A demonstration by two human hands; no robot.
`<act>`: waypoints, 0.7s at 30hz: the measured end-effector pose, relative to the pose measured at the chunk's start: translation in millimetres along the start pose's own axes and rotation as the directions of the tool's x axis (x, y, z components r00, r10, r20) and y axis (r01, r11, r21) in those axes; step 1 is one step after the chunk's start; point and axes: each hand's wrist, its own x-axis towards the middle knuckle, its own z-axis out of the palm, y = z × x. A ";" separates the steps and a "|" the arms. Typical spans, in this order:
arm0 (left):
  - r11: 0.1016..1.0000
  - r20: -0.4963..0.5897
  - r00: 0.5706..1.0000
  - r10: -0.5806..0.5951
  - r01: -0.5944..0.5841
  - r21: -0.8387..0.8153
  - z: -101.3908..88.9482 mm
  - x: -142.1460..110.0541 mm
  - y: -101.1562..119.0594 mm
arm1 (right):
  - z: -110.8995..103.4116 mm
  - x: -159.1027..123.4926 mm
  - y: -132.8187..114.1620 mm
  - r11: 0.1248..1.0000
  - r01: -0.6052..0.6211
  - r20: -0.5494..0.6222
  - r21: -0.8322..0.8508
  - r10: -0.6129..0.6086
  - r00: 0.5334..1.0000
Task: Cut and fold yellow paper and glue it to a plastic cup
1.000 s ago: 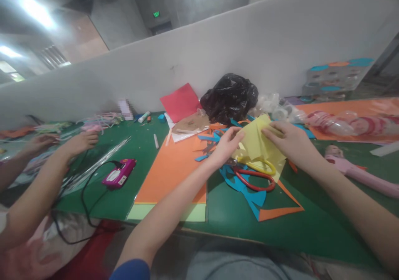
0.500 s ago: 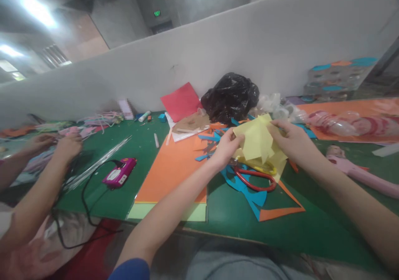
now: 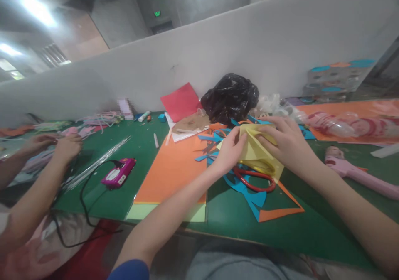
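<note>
- Two hands, left hand (image 3: 230, 150) and right hand (image 3: 288, 143), pinch yellow paper (image 3: 253, 149), right of middle; can't count sheets.
- One black bag (image 3: 230, 97), upper middle.

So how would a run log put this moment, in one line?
left hand: on yellow paper | right hand: same paper | scissors: beneath

No readable text — only blurred marks.
The green lit sign (image 3: 157, 13) on the far wall and the pale label (image 3: 114, 175) on the magenta box (image 3: 125, 171) — both illegible.
</note>
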 end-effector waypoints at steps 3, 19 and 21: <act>1.000 0.012 1.000 -0.013 0.013 -0.017 1.2 0.3 -1.6 | 4.0 -0.8 4.3 1.000 -0.006 0.001 0.007 0.006 1.000; 0.990 0.039 0.992 -0.118 0.121 -0.069 14.2 -10.9 13.5 | 10.9 -2.9 3.9 0.996 -0.046 -0.198 -0.079 0.029 0.980; 0.983 0.043 0.986 -0.163 0.166 -0.078 15.9 -11.4 12.9 | 10.4 -3.6 0.9 0.994 -0.044 -0.183 -0.100 0.025 0.983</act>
